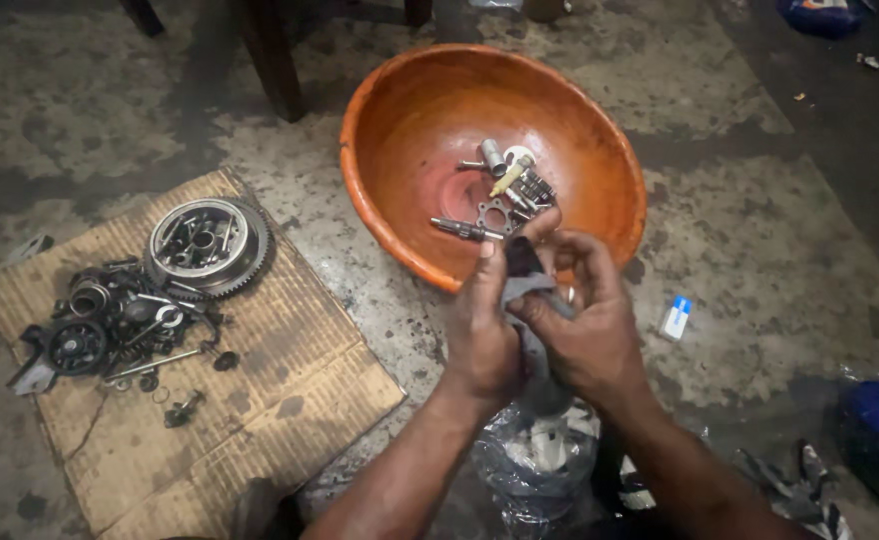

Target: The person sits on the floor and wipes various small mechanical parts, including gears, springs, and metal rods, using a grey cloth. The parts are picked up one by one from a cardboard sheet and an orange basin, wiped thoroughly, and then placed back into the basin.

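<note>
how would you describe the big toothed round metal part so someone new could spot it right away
Start at the sheet of brown cardboard lying on the stained concrete floor, left of the orange bowl. At the cardboard's upper edge, above a heap of small dark greasy parts, lies the round toothed metal part. It is the largest and shiniest piece there, a silver disc ringed with gear teeth.

Grey rag [532,300], crumpled and grease-darkened, wrapped round a small dark part [520,255] protruding just above the grip, its tail hanging down below both clasping hands.
</note>
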